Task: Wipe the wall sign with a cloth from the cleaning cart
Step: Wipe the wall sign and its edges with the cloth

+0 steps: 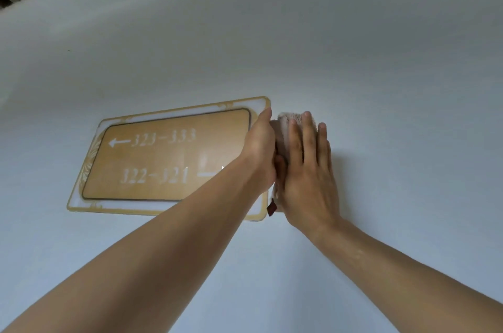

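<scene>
two hands at one gold-framed rectangular wall sign (168, 158): right hand (307, 169), grip spread flat, presses one pale pink terry cloth (285, 122) against the sign's right edge; left hand (261, 150) rests alongside, its grip unclear.

Pale wall (353, 47) carries a gold-framed sign (163, 158), tilted
</scene>
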`<control>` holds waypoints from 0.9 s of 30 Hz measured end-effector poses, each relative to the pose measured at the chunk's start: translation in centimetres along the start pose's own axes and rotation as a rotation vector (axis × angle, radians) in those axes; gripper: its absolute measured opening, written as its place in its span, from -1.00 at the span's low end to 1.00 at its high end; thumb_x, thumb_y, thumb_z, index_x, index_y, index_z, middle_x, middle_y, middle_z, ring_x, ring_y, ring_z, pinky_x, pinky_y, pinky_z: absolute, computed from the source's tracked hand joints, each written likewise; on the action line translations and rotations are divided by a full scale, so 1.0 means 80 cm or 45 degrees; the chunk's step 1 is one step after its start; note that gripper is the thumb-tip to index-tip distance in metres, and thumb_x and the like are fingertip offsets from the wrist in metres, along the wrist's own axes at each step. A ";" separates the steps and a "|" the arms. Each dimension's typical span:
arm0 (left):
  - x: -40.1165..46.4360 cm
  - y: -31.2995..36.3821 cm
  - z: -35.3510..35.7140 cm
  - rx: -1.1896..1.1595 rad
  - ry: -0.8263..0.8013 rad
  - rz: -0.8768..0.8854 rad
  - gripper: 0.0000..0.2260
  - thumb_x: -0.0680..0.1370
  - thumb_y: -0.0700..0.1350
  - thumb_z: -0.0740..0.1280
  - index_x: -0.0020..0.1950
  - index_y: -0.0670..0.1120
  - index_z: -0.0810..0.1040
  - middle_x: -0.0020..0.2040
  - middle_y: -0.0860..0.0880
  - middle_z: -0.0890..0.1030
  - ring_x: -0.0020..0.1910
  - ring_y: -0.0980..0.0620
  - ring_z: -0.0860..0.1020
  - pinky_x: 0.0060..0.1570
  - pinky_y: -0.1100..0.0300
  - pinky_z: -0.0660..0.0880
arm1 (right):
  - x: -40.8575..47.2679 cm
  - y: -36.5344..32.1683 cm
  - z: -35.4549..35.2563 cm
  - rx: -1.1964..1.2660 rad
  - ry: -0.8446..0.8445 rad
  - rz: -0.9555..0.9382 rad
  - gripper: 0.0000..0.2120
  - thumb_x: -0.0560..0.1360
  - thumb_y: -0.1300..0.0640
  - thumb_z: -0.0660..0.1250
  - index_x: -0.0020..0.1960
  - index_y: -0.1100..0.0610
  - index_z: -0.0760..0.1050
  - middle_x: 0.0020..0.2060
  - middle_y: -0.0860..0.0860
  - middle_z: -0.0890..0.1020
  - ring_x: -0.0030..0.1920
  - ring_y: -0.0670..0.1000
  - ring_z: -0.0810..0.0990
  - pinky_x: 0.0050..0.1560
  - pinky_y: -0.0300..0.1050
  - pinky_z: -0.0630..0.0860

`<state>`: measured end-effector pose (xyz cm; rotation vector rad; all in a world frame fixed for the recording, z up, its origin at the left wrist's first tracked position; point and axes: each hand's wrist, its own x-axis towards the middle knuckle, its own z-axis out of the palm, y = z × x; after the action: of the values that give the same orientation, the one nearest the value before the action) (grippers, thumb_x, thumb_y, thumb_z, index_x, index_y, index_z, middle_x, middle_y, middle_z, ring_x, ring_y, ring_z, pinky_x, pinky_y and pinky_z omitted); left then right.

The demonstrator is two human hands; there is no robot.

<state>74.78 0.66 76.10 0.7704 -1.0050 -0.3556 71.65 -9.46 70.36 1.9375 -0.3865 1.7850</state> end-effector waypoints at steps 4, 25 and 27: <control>0.021 0.029 -0.022 -0.087 -0.076 0.097 -0.53 0.60 0.25 0.14 0.12 -0.10 0.61 0.05 -0.12 0.72 0.01 -0.04 0.69 -0.13 0.12 0.56 | 0.036 -0.026 0.022 0.092 0.158 0.119 -0.18 0.61 0.02 0.32 0.64 0.19 -0.13 0.63 0.14 -0.11 0.61 0.26 -0.13 0.58 0.15 0.01; 0.131 -0.042 -0.388 1.776 0.442 1.086 -0.35 0.55 0.23 -0.12 0.55 -0.02 0.28 0.58 0.02 0.23 0.57 0.03 0.13 0.53 -0.05 0.06 | 0.181 -0.072 0.145 -0.325 -0.018 0.220 -0.25 0.63 -0.23 -0.09 0.62 0.17 -0.24 0.62 0.16 -0.18 0.59 0.28 -0.23 0.58 0.20 -0.16; 0.137 -0.066 -0.397 1.820 0.432 1.046 -0.37 0.56 0.21 -0.19 0.61 0.04 0.08 0.63 0.09 0.02 0.60 0.12 -0.08 0.56 -0.02 -0.08 | 0.186 -0.072 0.143 -0.351 -0.039 0.227 -0.23 0.62 -0.27 -0.09 0.63 0.16 -0.25 0.62 0.15 -0.19 0.60 0.26 -0.25 0.58 0.19 -0.16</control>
<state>108.01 3.62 69.35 1.4827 -1.0652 1.3159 86.02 -8.90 83.76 1.7840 -0.7939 1.7058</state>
